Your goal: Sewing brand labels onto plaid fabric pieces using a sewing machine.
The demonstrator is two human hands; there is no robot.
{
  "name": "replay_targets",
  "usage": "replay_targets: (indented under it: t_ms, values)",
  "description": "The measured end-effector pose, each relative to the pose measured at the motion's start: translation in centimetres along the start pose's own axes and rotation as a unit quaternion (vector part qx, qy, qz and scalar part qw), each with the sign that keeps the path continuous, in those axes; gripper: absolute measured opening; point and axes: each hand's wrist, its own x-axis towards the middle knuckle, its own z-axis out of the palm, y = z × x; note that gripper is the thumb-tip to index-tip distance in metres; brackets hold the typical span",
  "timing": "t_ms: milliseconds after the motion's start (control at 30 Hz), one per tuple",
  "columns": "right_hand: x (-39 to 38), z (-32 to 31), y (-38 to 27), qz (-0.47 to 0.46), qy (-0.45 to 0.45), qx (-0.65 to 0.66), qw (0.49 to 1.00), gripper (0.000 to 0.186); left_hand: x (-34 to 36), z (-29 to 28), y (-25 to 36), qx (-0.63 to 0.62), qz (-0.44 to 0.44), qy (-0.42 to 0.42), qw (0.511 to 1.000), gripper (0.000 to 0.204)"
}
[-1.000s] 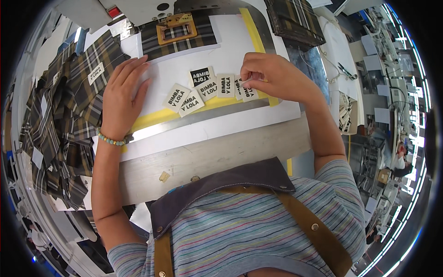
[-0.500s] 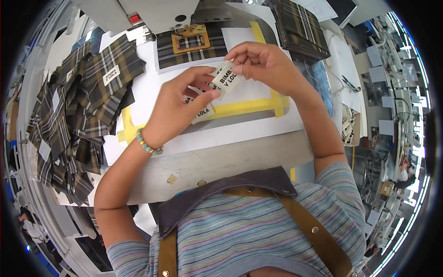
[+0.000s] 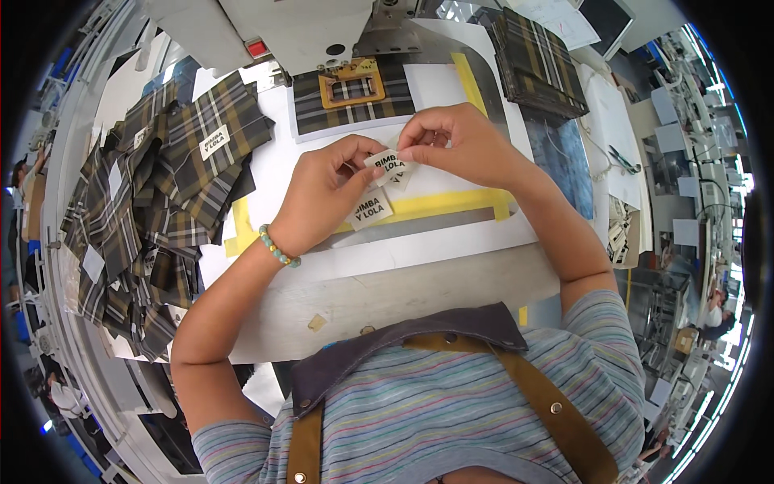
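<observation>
Grip: the left hand [image 3: 318, 194] pinches a cream rectangular label with dark lettering [image 3: 390, 164] at its left edge, thumb against fingers. The right hand [image 3: 459, 145] has thumb and forefinger closed on its upper right corner. The label sits between the two hands, above the work surface; the two-sided hold presumably keeps it flat and under control. Part of another label shows behind it; whether that one is held or lying cannot be told.

Below the left fingers, a loose cream label with dark print [image 3: 371, 210] lies by a yellow adhesive tape strip [image 3: 443, 201], which appears to fix or mark the work area's edge.

Beyond the hands, an orange-brown rectangular open frame [image 3: 352, 103] rests on a dark plaid fabric panel [image 3: 395, 81] beneath a pale grey machine head [image 3: 298, 32], probably to locate or press the cloth.

Left: a heap of brown-and-black plaid pieces [image 3: 173, 165]; the top one bears a cream label [image 3: 214, 142]. Right: a neat plaid stack [image 3: 536, 64], seemingly within reach.

Markings: block capitals in two lines, legible on the held label; wording not transcribed.
</observation>
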Motion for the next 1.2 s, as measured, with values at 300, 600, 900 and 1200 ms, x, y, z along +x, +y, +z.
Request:
replay_targets:
  t_ms: [300, 600, 900, 1200]
  values:
    - [7.4, -3.1, 3.0, 0.054, 0.096, 0.028, 0.994, 0.019, 3.2, -4.6, -1.6, 0.46, 0.33, 0.143, 0.812, 0.029]
    - [13.2, -2.7, 4.1, 0.036, 0.052, 0.021, 0.998, 0.023, 4.0, -4.8, -3.6, 0.434, 0.355, 0.127, 0.818, 0.029]
    - [14.0, -3.0, 3.9, 0.033, 0.033, 0.004, 0.999, 0.02, 4.2, -5.0, -4.2, 0.431, 0.295, 0.1, 0.847, 0.043]
    - [14.7, -2.6, 4.3, 0.027, 0.032, -0.01, 0.999, 0.016, 4.5, -4.8, -4.7, 0.443, 0.242, 0.061, 0.861, 0.059]
